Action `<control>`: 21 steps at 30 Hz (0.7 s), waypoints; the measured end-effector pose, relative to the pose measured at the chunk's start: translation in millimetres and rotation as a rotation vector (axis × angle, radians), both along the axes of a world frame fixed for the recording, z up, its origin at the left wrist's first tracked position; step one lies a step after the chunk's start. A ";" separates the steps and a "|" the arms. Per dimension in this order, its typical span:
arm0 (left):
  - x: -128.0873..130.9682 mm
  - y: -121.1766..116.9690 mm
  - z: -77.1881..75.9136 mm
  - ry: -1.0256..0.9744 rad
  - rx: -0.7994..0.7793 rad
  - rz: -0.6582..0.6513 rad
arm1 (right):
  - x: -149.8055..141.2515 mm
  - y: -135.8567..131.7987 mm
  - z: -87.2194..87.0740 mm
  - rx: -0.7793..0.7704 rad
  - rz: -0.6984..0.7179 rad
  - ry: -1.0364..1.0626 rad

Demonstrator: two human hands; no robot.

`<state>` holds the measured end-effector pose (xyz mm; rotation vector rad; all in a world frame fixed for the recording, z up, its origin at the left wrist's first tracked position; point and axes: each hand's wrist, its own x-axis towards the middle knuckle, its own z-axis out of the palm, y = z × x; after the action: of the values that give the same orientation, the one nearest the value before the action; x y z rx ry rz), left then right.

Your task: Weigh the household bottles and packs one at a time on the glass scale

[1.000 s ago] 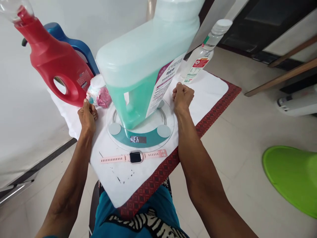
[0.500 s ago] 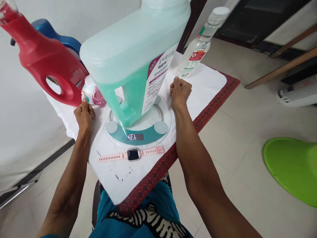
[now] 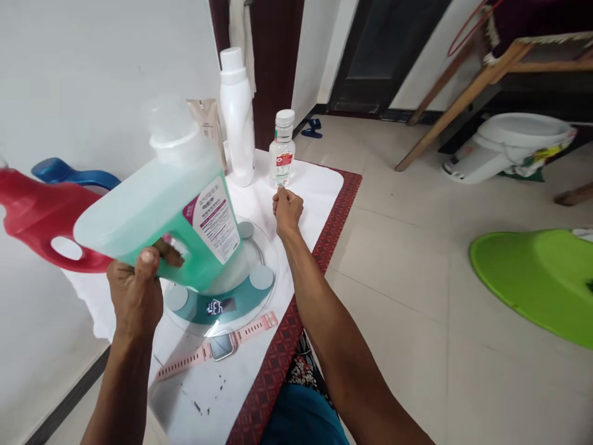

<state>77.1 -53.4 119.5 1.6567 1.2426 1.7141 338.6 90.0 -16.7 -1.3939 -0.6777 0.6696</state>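
My left hand (image 3: 137,290) is wrapped around the handle of a large translucent jug (image 3: 152,198) of green liquid, with fingers through the handle hole. The jug is over a round glass scale (image 3: 271,247) and leans in view; whether its base still touches the glass, I cannot tell. A lit display (image 3: 221,306) shows digits at the scale's near side. My right hand (image 3: 288,209) is closed in a fist on the white cloth, just in front of a small clear bottle (image 3: 282,151) with a white cap. A pink-strapped watch (image 3: 222,346) lies in front of the scale.
A red bottle (image 3: 41,216) and a blue one (image 3: 76,173) stand left, by the wall. Behind the jug are a tall white bottle (image 3: 237,123) and a beige pouch (image 3: 208,127). A green chair (image 3: 532,278) and a white bucket (image 3: 500,148) are at right.
My left hand has moved from beside the scale onto the jug's handle and closed around it. The view has turned, shifting everything leftward. My right hand stays a fist near the clear bottle.
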 end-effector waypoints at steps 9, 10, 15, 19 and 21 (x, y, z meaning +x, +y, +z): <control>37.9 54.8 38.4 -0.311 0.047 0.178 | -1.8 0.2 1.5 0.026 -0.006 0.022; 40.5 65.5 43.4 -0.309 0.082 0.178 | -1.5 -0.5 1.8 0.030 0.000 0.018; 57.6 136.6 47.8 -0.374 0.138 0.109 | 0.2 -5.1 2.8 0.016 -0.006 0.026; 64.5 187.9 32.6 -0.428 0.057 0.066 | 0.6 -7.1 2.3 0.040 -0.002 0.011; 64.4 203.1 23.3 -0.429 0.025 0.031 | 0.6 -7.7 2.4 0.056 -0.005 0.009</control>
<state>141.5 149.7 142.9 1.1961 1.0456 1.9758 339.2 82.3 -14.3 -1.3401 -0.6807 0.6475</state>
